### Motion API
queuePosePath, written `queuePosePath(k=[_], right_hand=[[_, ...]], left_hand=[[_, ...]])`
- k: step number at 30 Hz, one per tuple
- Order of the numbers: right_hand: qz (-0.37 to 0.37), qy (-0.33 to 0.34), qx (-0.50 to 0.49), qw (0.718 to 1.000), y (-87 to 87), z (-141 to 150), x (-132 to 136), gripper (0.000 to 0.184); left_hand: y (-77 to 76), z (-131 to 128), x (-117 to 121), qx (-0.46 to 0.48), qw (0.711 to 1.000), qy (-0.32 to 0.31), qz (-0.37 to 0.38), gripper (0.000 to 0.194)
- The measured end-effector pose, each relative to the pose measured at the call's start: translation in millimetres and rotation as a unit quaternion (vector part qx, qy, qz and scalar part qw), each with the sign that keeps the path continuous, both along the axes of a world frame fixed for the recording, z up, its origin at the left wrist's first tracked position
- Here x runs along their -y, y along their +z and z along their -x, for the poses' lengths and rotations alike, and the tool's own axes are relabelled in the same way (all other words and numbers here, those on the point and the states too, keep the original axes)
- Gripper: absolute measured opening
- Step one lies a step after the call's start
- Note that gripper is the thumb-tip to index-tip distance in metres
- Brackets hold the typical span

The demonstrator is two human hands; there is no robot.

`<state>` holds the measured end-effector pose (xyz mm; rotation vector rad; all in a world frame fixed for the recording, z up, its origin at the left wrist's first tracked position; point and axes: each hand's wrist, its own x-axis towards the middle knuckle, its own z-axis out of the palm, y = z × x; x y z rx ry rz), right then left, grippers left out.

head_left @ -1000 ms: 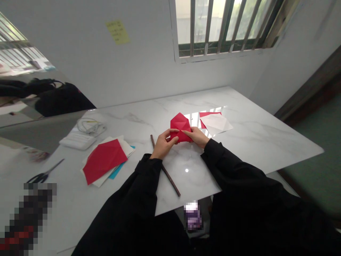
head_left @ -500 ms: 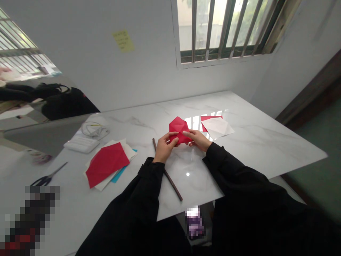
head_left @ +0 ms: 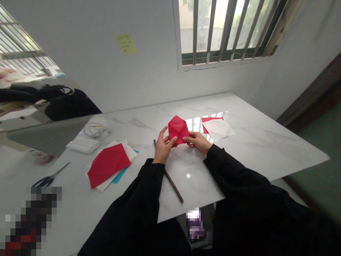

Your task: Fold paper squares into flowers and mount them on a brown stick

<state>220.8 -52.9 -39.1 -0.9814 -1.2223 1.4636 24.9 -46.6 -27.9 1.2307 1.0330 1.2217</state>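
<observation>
A creased piece of red paper, roughly five-sided in outline, is held up over the table between both hands. My left hand grips its lower left edge, thumb on the front face and index finger raised off the paper. On the lower right corner, my right hand pinches the sheet between thumb and fingers. The fingers behind the paper are partly hidden. Beneath my left wrist a thin dark brown stick lies slantwise on the table.
Left on the marble-patterned table are a red sheet atop white and blue papers, scissors, and a white box with a cable. White paper over red lies at the right. A barred window is behind.
My left index finger has lifted off the paper's face, and my right thumb has slid down to its lower corner. The red paper now faces me more fully.
</observation>
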Motion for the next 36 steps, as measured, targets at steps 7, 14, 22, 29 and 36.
queuePosePath(k=[7,14,22,29,36], right_hand=[[-0.001,-0.004,0.001,1.0,1.0,0.9,-0.3,0.049],[-0.006,-0.01,0.008,1.0,-0.9,0.9,-0.7,0.05],[-0.003,-0.055,-0.008,0.998,-2.0,0.2,-3.7,0.055],[-0.013,-0.079,-0.011,0.997,-7.7,-2.3,-8.7,0.056],[0.0,-0.069,0.011,0.998,-6.2,-0.4,-5.1,0.054]], left_hand=[[1.0,3.2,-3.8,0.014,0.999,0.021,0.037,0.059],[2.1,6.5,-4.8,0.019,0.998,0.027,0.046,0.063],[7.1,6.0,-1.9,0.02,0.998,-0.023,0.055,0.067],[3.8,8.3,-4.3,0.003,0.999,-0.013,0.035,0.072],[5.9,9.2,-4.5,0.02,0.998,0.05,0.018,0.065]])
